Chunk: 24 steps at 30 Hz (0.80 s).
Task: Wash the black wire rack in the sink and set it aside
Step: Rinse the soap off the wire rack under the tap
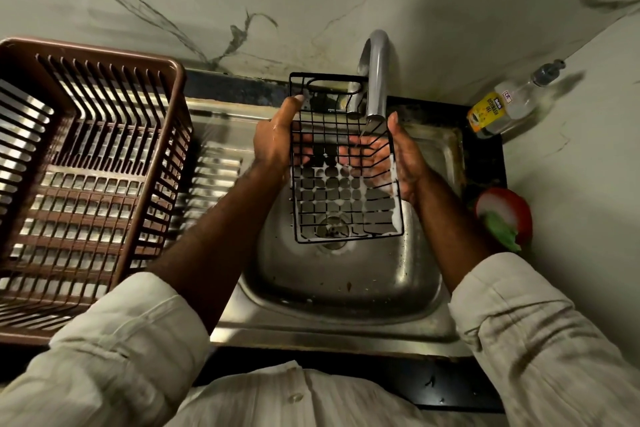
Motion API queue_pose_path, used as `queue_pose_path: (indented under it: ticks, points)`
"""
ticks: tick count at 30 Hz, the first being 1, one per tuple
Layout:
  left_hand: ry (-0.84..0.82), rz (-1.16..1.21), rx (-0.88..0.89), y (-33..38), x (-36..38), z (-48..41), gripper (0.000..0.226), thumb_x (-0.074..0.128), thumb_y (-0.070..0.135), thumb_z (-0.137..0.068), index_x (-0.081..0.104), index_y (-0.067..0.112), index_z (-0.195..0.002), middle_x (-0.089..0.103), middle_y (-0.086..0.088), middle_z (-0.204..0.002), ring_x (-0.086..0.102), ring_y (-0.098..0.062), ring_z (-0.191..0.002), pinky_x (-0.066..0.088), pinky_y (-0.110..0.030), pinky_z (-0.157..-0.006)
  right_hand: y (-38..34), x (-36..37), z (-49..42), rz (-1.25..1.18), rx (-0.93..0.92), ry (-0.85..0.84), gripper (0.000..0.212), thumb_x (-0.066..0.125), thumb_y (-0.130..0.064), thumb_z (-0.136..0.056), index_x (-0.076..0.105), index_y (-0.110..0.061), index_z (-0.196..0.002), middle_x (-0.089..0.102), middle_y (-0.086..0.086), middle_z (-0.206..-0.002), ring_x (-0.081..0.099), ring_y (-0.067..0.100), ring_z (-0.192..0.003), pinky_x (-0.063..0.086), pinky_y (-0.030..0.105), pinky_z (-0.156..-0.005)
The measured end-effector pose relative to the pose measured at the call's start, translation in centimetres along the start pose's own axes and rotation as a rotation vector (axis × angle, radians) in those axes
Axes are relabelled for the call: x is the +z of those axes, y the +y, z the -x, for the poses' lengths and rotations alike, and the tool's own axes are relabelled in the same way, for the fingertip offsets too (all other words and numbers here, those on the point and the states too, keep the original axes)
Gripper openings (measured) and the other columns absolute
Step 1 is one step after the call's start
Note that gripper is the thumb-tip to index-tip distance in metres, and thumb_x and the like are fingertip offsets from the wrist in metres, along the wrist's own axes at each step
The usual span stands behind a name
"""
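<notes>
A: Where is the rack held?

B: The black wire rack (346, 184) is held tilted over the sink (346, 288), with its upper part under the tap (377, 80). The left edge is gripped by the left hand (273, 139). The right edge is clasped by the right hand (405, 159), fingers behind the mesh.

A: Suds?

B: Foam (393, 180) is noted on the lower squares and right rim. That end should probably be brought under the stream, with both grips kept firm, since soapy wire is likely slippery.
</notes>
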<state>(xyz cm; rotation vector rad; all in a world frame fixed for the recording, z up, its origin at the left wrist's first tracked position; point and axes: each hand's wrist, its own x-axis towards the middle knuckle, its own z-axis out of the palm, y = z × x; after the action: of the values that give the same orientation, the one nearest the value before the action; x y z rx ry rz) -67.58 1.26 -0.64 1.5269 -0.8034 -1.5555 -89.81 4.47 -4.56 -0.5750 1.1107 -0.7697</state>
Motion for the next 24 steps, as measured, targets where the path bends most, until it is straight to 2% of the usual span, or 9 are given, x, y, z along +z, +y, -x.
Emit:
queue_pose_path:
  ticks: [2, 6, 9, 12, 15, 18, 21, 22, 24]
  points:
    - [-0.013, 0.013, -0.019, -0.3, 0.1, -0.2, 0.059, 0.064, 0.061, -0.084, 0.07, 0.008, -0.109, 0.076, -0.017, -0.089, 0.07, -0.03, -0.069, 0.056, -0.038, -0.06, -0.2, -0.3, 0.3, 0.039, -0.026, 0.026, 0.098, 0.042, -0.083, -0.077, 0.057, -0.003, -0.132, 0.062, 0.025, -0.131, 0.059, 0.038, -0.125, 0.034, 0.057, -0.116]
    - [-0.053, 0.031, -0.018, -0.6, 0.6, -0.1, 0.047, 0.06, 0.057, -0.09, 0.07, 0.014, -0.105, 0.077, -0.016, -0.089, 0.07, -0.03, -0.07, 0.054, -0.039, -0.063, -0.7, -0.6, 0.8, 0.093, -0.036, 0.076, 0.103, 0.039, -0.083, -0.077, 0.054, 0.0, -0.136, 0.063, 0.026, -0.13, 0.06, 0.039, -0.123, 0.039, 0.056, -0.112]
    - [-0.09, 0.022, -0.057, -0.5, 0.8, -0.4, 0.053, 0.056, 0.059, -0.091, 0.071, 0.01, -0.106, 0.077, -0.015, -0.089, 0.071, -0.029, -0.072, 0.055, -0.037, -0.066, -0.4, -0.5, 1.4, 0.028, -0.046, 0.076, 0.101, 0.027, -0.079, -0.084, 0.052, 0.003, -0.139, 0.06, 0.028, -0.133, 0.058, 0.04, -0.125, 0.05, 0.046, -0.104]
    - [-0.18, -0.001, -0.085, -0.6, 1.2, -0.8, 0.065, 0.052, 0.066, -0.089, 0.07, 0.008, -0.115, 0.077, -0.015, -0.094, 0.073, -0.032, -0.079, 0.055, -0.037, -0.071, 0.3, 0.1, 1.6, -0.104, -0.052, 0.068, 0.089, 0.033, -0.072, -0.089, 0.056, 0.002, -0.132, 0.064, 0.024, -0.126, 0.064, 0.037, -0.116, 0.059, 0.037, -0.087]
    - [-0.206, -0.015, -0.082, -0.4, 1.8, -0.7, 0.063, 0.051, 0.066, -0.09, 0.072, 0.009, -0.107, 0.077, -0.014, -0.094, 0.072, -0.03, -0.079, 0.054, -0.038, -0.074, 0.5, 0.2, 1.7, -0.171, -0.025, 0.052, 0.09, 0.038, -0.072, -0.086, 0.054, 0.002, -0.135, 0.063, 0.023, -0.129, 0.063, 0.035, -0.118, 0.056, 0.04, -0.093]
    - [-0.223, -0.02, -0.093, -0.1, 2.1, -0.9, 0.061, 0.051, 0.066, -0.091, 0.072, 0.01, -0.103, 0.077, -0.011, -0.091, 0.072, -0.028, -0.08, 0.056, -0.041, -0.079, 0.7, 0.1, 1.8, -0.214, -0.013, 0.063, 0.093, 0.028, -0.074, -0.091, 0.056, 0.003, -0.136, 0.057, 0.027, -0.135, 0.063, 0.035, -0.117, 0.055, 0.039, -0.097]
    - [-0.245, -0.006, -0.125, -0.1, 2.2, -1.0, 0.063, 0.052, 0.067, -0.091, 0.069, 0.008, -0.104, 0.075, -0.008, -0.086, 0.071, -0.026, -0.078, 0.056, -0.043, -0.082, 0.7, 0.0, 2.0, -0.229, -0.022, 0.041, 0.093, 0.03, -0.076, -0.091, 0.06, 0.001, -0.134, 0.054, 0.029, -0.138, 0.055, 0.04, -0.124, 0.04, 0.047, -0.112]
    - [-0.248, 0.002, -0.14, -0.1, 2.3, -1.0, 0.062, 0.052, 0.067, -0.091, 0.068, 0.008, -0.103, 0.075, -0.007, -0.084, 0.07, -0.025, -0.078, 0.055, -0.043, -0.083, 0.6, 0.1, 2.2, -0.23, -0.028, 0.038, 0.093, 0.029, -0.076, -0.091, 0.06, 0.001, -0.133, 0.055, 0.029, -0.137, 0.055, 0.04, -0.124, 0.041, 0.048, -0.111]
    - [-0.258, 0.015, -0.154, -0.1, 2.5, -0.8, 0.06, 0.052, 0.067, -0.091, 0.068, 0.009, -0.101, 0.074, -0.006, -0.082, 0.07, -0.025, -0.077, 0.054, -0.044, -0.085, 0.3, -0.1, 2.4, -0.234, -0.031, 0.059, 0.092, 0.027, -0.075, -0.093, 0.06, 0.002, -0.132, 0.061, 0.027, -0.131, 0.062, 0.038, -0.119, 0.053, 0.046, -0.101]
